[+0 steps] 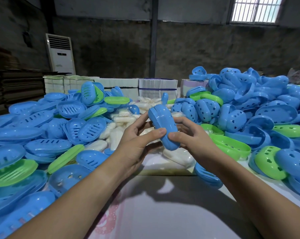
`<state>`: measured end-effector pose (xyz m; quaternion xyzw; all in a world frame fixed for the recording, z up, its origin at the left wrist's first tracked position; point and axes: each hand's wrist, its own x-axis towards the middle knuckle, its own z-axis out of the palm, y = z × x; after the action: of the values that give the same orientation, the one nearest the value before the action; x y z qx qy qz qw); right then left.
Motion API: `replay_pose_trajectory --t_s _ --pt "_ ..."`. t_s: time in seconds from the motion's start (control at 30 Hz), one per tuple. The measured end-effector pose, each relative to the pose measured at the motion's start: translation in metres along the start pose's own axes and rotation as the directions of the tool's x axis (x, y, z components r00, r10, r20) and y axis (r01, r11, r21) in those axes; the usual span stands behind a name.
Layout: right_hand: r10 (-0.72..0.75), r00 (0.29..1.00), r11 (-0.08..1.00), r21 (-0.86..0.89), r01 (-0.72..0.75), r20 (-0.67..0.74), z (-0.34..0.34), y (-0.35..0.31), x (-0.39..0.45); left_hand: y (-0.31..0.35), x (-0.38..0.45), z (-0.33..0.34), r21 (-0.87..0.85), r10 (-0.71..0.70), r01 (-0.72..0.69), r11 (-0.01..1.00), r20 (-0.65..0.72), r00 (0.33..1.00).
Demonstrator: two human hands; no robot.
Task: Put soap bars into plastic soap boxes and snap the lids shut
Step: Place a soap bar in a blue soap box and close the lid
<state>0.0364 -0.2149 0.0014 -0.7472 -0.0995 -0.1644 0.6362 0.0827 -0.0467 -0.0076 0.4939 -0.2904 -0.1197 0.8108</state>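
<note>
2 bare forearms, left hand [137, 144] and right hand [195, 135]; no sleeves, short trimmed nails.

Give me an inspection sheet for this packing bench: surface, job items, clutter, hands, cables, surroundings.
Surface: table under a pale patterned cover, bare only in front of the person.
Job's things: blue soap box held up over the table, its two halves together; whether snapped, cannot tell. Wrapped white soap bars lie below and behind it.
Clutter: heaps of blue and green box parts, left pile and right pile; paper stacks at the back.
Grippers: left hand and right hand both grip the box, thumbs on its near side.
Cables: nothing seen.
Surroundings: dark concrete wall, air conditioner, barred window, pillar.
</note>
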Motion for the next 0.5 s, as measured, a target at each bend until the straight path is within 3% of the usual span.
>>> replay_pose_trajectory --t_s 0.5 --pt "-0.027 1.000 0.996 -0.082 0.028 0.007 -0.004 -0.013 -0.002 -0.005 0.003 -0.004 0.061 0.031 -0.035 0.997 0.055 0.998"
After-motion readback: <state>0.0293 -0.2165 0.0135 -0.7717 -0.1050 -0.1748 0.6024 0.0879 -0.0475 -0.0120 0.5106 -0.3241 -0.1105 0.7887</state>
